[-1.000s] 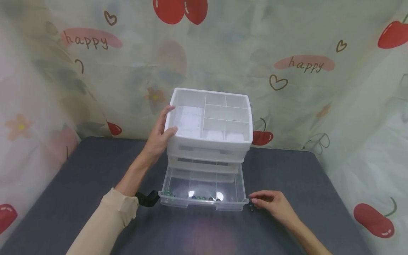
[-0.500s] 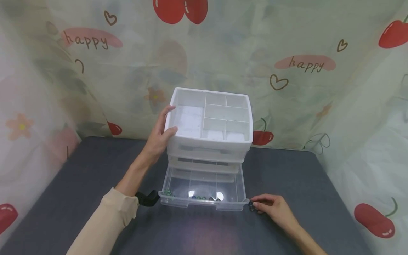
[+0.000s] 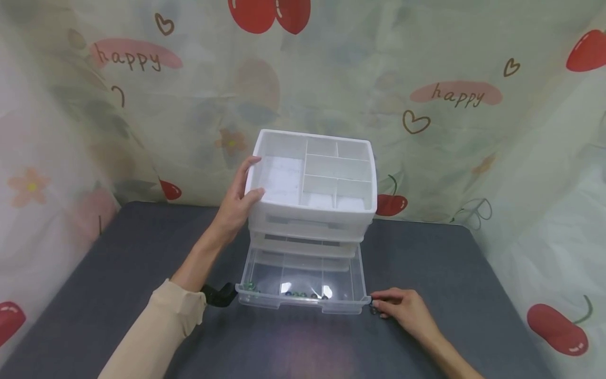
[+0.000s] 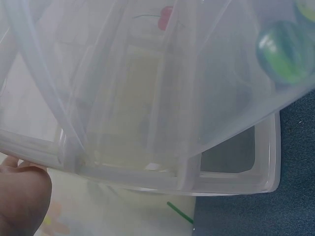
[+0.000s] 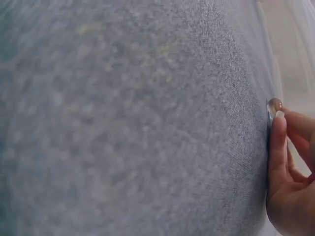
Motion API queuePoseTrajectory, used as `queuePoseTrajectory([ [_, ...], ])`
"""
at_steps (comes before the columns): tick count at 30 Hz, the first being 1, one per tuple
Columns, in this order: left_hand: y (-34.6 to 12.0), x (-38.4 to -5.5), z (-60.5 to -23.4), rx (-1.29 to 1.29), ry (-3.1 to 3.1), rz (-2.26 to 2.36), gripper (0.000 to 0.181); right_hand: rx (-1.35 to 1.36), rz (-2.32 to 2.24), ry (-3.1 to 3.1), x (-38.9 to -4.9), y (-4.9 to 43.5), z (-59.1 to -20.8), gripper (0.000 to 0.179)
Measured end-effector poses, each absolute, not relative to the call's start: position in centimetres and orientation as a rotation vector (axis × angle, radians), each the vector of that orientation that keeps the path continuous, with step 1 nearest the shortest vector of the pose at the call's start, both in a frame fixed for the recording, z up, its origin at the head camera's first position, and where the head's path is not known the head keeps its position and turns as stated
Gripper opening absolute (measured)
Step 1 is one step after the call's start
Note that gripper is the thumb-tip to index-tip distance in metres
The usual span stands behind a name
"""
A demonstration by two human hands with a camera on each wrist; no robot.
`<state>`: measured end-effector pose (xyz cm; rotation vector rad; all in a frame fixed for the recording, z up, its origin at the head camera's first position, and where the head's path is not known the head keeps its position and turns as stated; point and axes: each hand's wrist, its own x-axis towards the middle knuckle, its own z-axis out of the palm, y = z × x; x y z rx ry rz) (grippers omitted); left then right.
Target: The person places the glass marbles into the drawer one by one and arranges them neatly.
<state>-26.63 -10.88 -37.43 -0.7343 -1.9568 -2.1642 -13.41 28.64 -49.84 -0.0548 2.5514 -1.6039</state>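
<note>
My left hand (image 3: 235,197) grips the left rim of a white plastic drawer organizer (image 3: 310,227), its thumb and a finger over the top edge. The clear bottom drawer (image 3: 303,303) is pulled out toward me, with several green and dark marbles (image 3: 297,295) along its front. A green marble (image 4: 285,51) shows large through the drawer in the left wrist view. Beside the drawer's front right corner, my right hand (image 3: 408,311) pinches a small glass marble (image 5: 274,105) between thumb and forefinger, low at the table surface. A dark marble (image 3: 373,310) shows at its fingertips.
The organizer's top tray (image 3: 281,181) is divided into several compartments. A black curved object (image 3: 220,296) sits by the left forearm, left of the drawer. Dark grey cloth covers the table (image 3: 426,252). A patterned curtain (image 3: 331,79) stands behind and at the sides.
My right hand's fingertips have shifted slightly at the marbles, drawing closer to the drawer corner since half a second ago. The left hand and the organizer stay in place.
</note>
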Motion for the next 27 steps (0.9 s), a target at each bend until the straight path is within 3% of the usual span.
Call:
queuePoseTrajectory([
  [13, -10.84, -26.64, -37.31, -0.754, -1.943, -2.171, 0.059, -0.052, -1.423, 2.671, -13.73, 28.40, -49.87, 0.015],
  [27, -10.83, -26.34, -37.19, -0.742, -1.934, -2.201, 0.060, -0.060, -1.701, 2.487, -13.73, 28.94, -50.33, 0.019],
])
